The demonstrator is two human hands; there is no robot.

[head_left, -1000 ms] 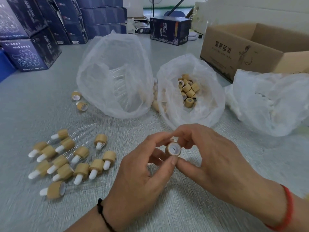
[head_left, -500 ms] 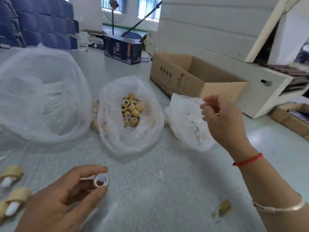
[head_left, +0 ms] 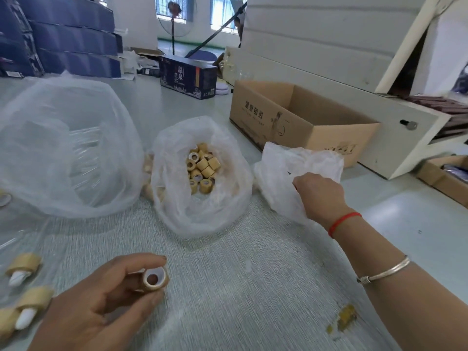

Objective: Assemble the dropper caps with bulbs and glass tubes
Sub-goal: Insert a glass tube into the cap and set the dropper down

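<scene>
Grey and lightly textured, the bench [head_left: 253,287] carries three plastic bags in a row beyond the hands. On the left stands a large clear bag [head_left: 65,148] with glass tubes [head_left: 83,138] dimly visible through its wall. The middle bag [head_left: 200,178] lies open and holds a heap of tan caps [head_left: 202,165]. To its right is a smaller white bag [head_left: 291,173]; what it holds cannot be made out.

The left hand [head_left: 101,307] is low in the view, its thumb and fingers [head_left: 149,259] pinching one tan cap [head_left: 155,278] with the white-lined opening turned toward the camera. The right hand [head_left: 319,193] reaches over to the white bag, its fingers curled into the plastic at the bag's mouth; the fingertips are hidden, so whether they grip anything besides the plastic cannot be told. A red string [head_left: 343,221] circles that wrist and a silver bangle [head_left: 385,272] sits further up the forearm.

At the left edge lie finished droppers [head_left: 25,307], tan caps with white bulbs. A yellowish scrap [head_left: 344,316] lies on the bench near the right forearm. Behind the bags stand an open cardboard box [head_left: 298,120], a dark blue carton [head_left: 187,77], and stacked blue boxes [head_left: 63,36] at the far left.
</scene>
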